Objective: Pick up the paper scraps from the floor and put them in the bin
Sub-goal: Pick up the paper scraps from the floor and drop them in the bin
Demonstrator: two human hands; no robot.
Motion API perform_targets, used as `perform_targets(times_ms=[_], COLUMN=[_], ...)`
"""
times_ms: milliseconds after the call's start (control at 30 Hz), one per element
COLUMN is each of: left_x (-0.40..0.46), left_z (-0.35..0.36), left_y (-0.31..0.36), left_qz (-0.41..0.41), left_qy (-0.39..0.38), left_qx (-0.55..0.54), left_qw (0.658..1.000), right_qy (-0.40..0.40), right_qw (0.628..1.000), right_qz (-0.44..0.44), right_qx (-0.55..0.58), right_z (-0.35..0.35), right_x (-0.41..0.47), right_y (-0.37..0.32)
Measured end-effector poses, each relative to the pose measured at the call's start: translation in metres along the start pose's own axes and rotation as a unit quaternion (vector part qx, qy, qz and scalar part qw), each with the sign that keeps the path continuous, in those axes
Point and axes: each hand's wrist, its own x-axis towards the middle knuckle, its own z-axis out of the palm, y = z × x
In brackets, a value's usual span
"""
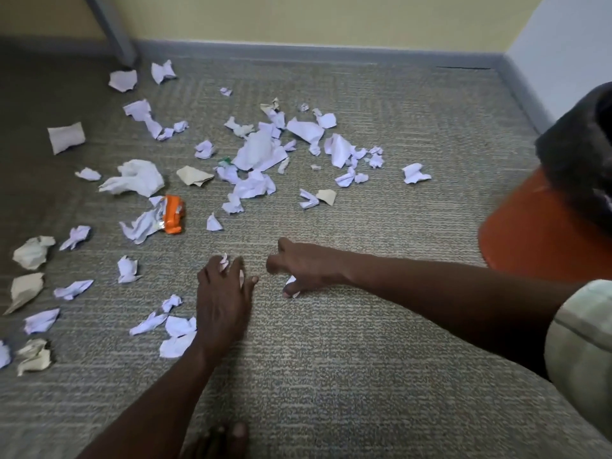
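Several crumpled white and tan paper scraps point(255, 154) lie scattered over the grey carpet point(364, 342). My left hand point(222, 293) is low over the carpet, fingers curled around small white scraps that peek out between them. My right hand point(304, 266) reaches in from the right and pinches a small white scrap point(291, 281) under its fingers. The orange bin point(530, 236) with a dark liner stands at the right edge, partly cut off.
An orange snack wrapper point(174, 215) lies among the scraps at left. A grey furniture leg point(116, 31) stands at the back left. Grey baseboard point(298, 49) runs along the yellow wall. My toes point(225, 438) show at the bottom.
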Motion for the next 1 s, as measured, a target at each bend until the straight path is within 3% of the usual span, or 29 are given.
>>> perform_targets(times_ms=[267, 367, 467, 600, 667, 733, 867, 1000], left_x=[-0.001, 0.0, -0.002, -0.008, -0.019, -0.037, -0.07, -0.079], left_z=[-0.016, -0.023, -0.031, -0.035, -0.04, -0.038, -0.028, -0.024], left_y=[-0.036, -0.043, -0.065, -0.113, -0.122, -0.123, -0.115, -0.103], left_qz=[0.028, -0.009, 0.004, -0.061, -0.054, -0.035, -0.093, -0.058], left_qy=[-0.019, 0.053, 0.122, 0.081, 0.096, 0.104, 0.034, -0.003], left_qx=[-0.099, -0.166, -0.158, -0.143, -0.129, -0.112, -0.073, -0.011], left_qw=[0.995, 0.985, 0.98, 0.985, 0.986, 0.988, 0.992, 0.998], right_qy=[-0.048, 0.004, 0.061, 0.065, 0.058, 0.054, 0.038, 0.038], right_qw=[0.998, 0.999, 0.993, 0.992, 0.991, 0.989, 0.985, 0.984], right_qz=[0.031, 0.025, -0.011, -0.07, -0.096, -0.125, -0.166, -0.168], right_qx=[0.02, 0.046, 0.099, 0.086, 0.07, 0.052, 0.024, 0.045], right_z=[0.001, -0.005, -0.01, -0.013, -0.006, 0.005, 0.022, 0.025], right_x=[0.017, 0.027, 0.039, 0.053, 0.061, 0.067, 0.07, 0.072], right_y=[-0.012, -0.023, -0.041, -0.076, -0.092, -0.104, -0.113, -0.108])
